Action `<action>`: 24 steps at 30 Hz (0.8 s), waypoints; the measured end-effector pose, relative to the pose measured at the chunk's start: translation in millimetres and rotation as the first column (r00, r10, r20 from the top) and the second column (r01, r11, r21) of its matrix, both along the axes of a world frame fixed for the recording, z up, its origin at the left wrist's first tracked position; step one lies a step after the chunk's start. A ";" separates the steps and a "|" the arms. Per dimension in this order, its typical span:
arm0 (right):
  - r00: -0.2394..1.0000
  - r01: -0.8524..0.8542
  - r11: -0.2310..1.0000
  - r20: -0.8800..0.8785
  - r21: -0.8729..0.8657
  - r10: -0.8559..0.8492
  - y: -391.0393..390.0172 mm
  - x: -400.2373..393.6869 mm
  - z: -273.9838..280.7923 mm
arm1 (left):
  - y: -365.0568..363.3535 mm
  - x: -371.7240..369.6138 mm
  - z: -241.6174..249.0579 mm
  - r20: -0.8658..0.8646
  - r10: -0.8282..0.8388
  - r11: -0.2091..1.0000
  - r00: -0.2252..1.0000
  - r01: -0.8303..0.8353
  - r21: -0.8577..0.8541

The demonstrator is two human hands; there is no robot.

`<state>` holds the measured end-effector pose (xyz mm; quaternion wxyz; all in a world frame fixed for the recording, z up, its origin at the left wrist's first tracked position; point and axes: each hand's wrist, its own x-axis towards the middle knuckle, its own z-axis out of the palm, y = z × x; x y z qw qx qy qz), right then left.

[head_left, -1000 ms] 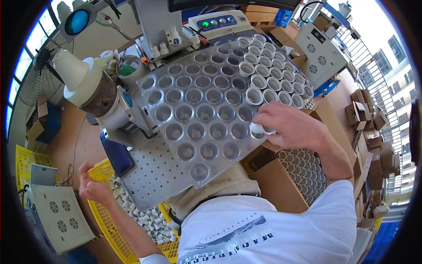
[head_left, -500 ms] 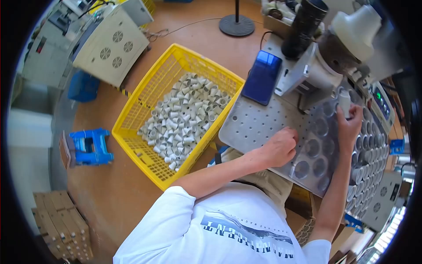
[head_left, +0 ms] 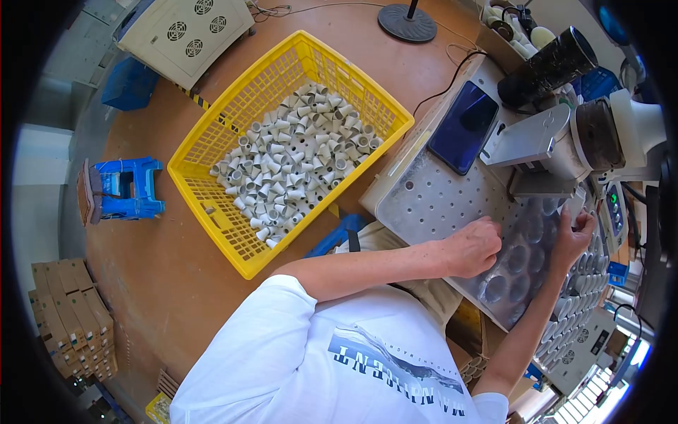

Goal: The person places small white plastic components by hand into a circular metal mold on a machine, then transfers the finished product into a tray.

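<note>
My left hand (head_left: 474, 247) is closed in a fist over the perforated metal plate (head_left: 424, 205); its fingertips are turned away, so anything inside is hidden. Farther right, my right hand (head_left: 575, 237) pinches a small white piece (head_left: 577, 202) beside the metal machine (head_left: 565, 145). Between and below the hands lies a clear sheet with round hollows (head_left: 519, 259). Rows of round cups (head_left: 561, 309) stand to the right of my right forearm. Many small white-grey cones (head_left: 282, 162) fill the yellow basket (head_left: 240, 265) on the left.
A dark phone (head_left: 463, 127) lies on the plate's far part, near a black cylinder (head_left: 547, 67). On the floor are a blue stool (head_left: 131, 189), a blue bin (head_left: 130, 83) and a round stand base (head_left: 407, 22). Stacked cardboard (head_left: 70, 304) is at lower left.
The camera view has shifted, bringing the machine and phone lower and to the right. My right hand still pinches the white piece, now tilted near the machine. My left hand stays closed.
</note>
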<state>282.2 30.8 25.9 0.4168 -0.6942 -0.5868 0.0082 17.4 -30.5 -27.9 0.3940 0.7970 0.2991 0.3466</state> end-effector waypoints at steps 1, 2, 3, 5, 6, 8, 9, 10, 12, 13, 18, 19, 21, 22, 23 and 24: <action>1.000 -0.005 1.000 0.006 0.000 0.005 1.1 2.0 -1.4 | -1.8 0.4 -0.8 0.061 0.041 0.999 0.997 -0.040 -0.020; 1.000 -0.011 1.000 0.017 0.014 0.011 1.7 3.8 -2.9 | -2.6 1.1 -1.9 0.120 0.081 0.996 0.990 -0.076 -0.041; 1.000 -0.016 0.999 0.026 0.029 0.015 2.2 6.4 -3.0 | -2.7 1.3 -3.4 0.123 0.081 0.996 0.989 -0.077 -0.037; 0.997 -0.001 0.999 0.078 0.044 -0.002 0.7 0.0 2.3 | -2.6 -4.1 -0.3 0.217 0.164 0.982 0.962 -0.138 -0.131; 0.992 0.012 0.998 0.126 0.054 -0.019 -0.9 -4.3 4.7 | -1.4 -5.9 1.4 0.218 0.158 0.983 0.963 -0.133 -0.125; 0.993 0.027 0.999 0.110 0.042 -0.032 -3.8 -12.0 8.5 | 5.0 -13.1 11.5 0.278 0.228 0.962 0.933 -0.172 -0.212; 0.995 0.038 0.999 0.095 0.026 -0.041 -4.4 -12.9 10.8 | 8.7 -16.5 17.1 0.278 0.220 0.965 0.935 -0.167 -0.204; 0.994 0.045 0.998 0.093 0.038 -0.049 -4.2 -10.6 11.0 | 14.1 -20.0 24.2 0.300 0.258 0.952 0.918 -0.190 -0.238; 0.998 0.037 0.999 0.053 0.001 -0.037 -3.8 -3.9 6.6 | 27.5 -24.8 35.5 0.325 0.285 0.944 0.902 -0.205 -0.260; 0.999 0.030 0.999 0.011 -0.030 -0.030 -3.8 -1.4 5.8 | 35.1 -26.5 40.1 0.359 0.321 0.943 0.876 -0.262 -0.204; 0.999 0.001 1.000 -0.041 0.009 -0.001 -14.1 -18.9 26.6 | 81.1 -45.0 95.4 0.451 0.327 0.936 0.831 -0.350 -0.035; 0.997 -0.005 1.000 -0.074 0.018 0.006 -15.1 -18.8 28.8 | 91.1 -51.6 114.2 0.428 0.337 0.932 0.838 -0.363 -0.024; 0.986 0.000 1.000 -0.167 0.006 0.001 -16.3 -16.7 30.0 | 118.4 -54.7 140.8 0.498 0.342 0.917 0.797 -0.398 0.007; 0.985 0.037 0.998 -0.171 0.041 -0.029 -15.8 -16.6 32.7 | 129.9 -54.4 157.9 0.523 0.358 0.904 0.773 -0.428 0.014; 0.974 0.020 0.998 -0.225 0.057 -0.007 -16.0 -18.6 33.2 | 139.7 -50.5 177.2 0.547 0.363 0.892 0.754 -0.450 0.028; 0.960 -0.003 0.998 -0.279 0.067 0.022 -16.9 -18.9 32.1 | 148.5 -45.9 196.6 0.568 0.376 0.878 0.733 -0.478 0.035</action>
